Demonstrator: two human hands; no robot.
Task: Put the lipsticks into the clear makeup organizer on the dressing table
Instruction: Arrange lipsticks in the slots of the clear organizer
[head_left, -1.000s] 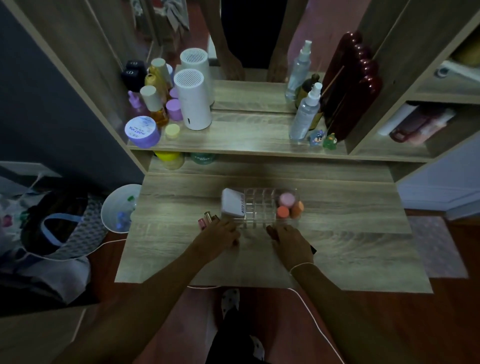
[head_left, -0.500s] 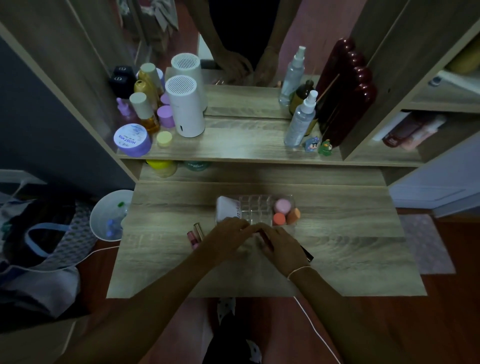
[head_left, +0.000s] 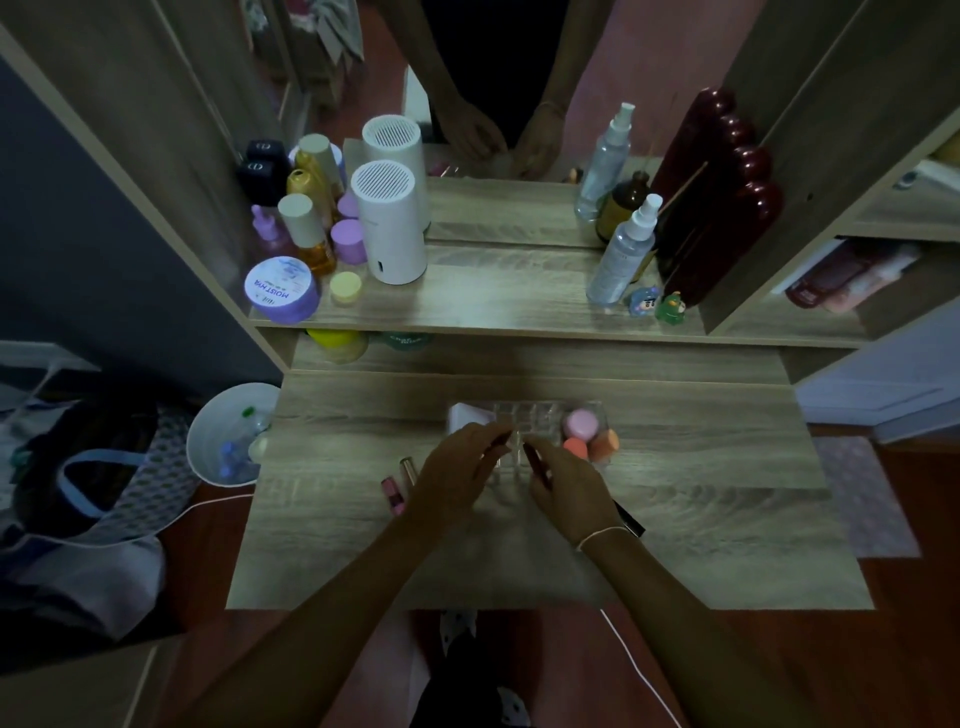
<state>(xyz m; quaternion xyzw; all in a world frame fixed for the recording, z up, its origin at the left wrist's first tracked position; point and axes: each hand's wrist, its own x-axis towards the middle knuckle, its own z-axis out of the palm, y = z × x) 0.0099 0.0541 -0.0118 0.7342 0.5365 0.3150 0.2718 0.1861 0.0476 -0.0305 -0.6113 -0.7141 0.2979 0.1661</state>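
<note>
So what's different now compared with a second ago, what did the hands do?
Both hands rose from the table in front of the clear organizer to its grid. The left hand and right hand each now hold a dark lipstick, tips over the slots. The two lipsticks lying to the left, the sponges and the shelf bottles stayed put.

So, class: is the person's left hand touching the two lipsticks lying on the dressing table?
Cannot tell. In the head view the left hand sits right beside the two lipsticks, and the dim, blurred frame shows neither a clear gap nor contact.
</note>
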